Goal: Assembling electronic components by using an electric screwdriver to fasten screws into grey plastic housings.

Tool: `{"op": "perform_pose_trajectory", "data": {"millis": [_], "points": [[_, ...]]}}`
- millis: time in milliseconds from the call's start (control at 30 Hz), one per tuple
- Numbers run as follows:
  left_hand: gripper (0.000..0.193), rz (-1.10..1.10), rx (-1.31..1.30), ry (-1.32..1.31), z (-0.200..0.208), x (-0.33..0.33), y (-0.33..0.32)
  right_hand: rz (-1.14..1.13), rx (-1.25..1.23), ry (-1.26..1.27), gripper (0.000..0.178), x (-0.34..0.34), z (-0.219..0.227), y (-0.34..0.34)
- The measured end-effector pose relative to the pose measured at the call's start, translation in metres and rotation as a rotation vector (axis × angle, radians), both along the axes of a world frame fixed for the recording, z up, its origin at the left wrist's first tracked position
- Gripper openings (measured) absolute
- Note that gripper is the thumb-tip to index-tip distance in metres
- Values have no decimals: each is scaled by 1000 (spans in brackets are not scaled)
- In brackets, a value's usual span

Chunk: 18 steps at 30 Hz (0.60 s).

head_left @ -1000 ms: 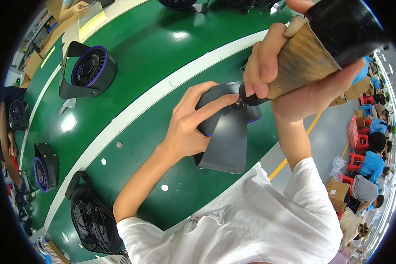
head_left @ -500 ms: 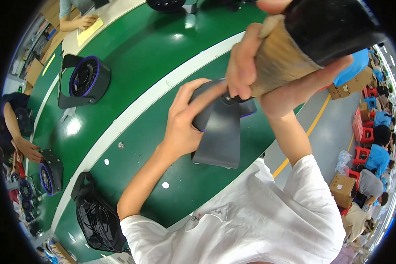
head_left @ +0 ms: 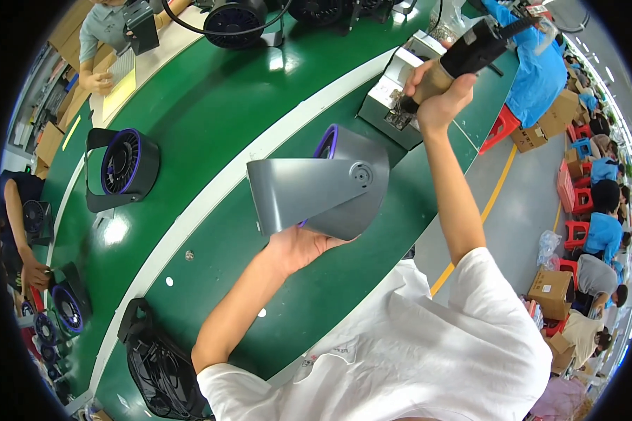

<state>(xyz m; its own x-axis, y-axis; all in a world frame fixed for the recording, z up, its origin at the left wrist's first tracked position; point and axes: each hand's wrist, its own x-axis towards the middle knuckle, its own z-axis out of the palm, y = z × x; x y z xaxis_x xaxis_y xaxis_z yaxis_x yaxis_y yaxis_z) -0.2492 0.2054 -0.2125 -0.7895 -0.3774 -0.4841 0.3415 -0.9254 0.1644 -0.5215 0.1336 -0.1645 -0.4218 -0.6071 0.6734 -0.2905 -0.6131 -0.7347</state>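
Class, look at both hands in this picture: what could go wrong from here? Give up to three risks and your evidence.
1. The grey fan might tip or slip, as only the left hand supports it, from its lower side.
2. The black handheld tool in the right hand could knock the grey box, since its nose appears right at it.
3. The left elbow may nudge the black bundle close beside it.

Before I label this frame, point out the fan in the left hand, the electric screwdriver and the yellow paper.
Purple-rimmed fan [head_left: 316,184]: head view, on its bracket's flat side arm.
Electric screwdriver [head_left: 473,50]: head view, on its black body.
Yellow paper [head_left: 119,99]: head view, on its upper face.
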Motion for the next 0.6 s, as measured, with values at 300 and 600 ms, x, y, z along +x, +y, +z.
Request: {"op": "perform_pose_trajectory", "data": {"millis": [300,600], "points": [[69,-119,-37,341,-49,1,-11,240,169,-222,83,40,54,18],[66,-114,-52,317,-47,-6,-14,531,140,-543,84,119,117,26]]}}
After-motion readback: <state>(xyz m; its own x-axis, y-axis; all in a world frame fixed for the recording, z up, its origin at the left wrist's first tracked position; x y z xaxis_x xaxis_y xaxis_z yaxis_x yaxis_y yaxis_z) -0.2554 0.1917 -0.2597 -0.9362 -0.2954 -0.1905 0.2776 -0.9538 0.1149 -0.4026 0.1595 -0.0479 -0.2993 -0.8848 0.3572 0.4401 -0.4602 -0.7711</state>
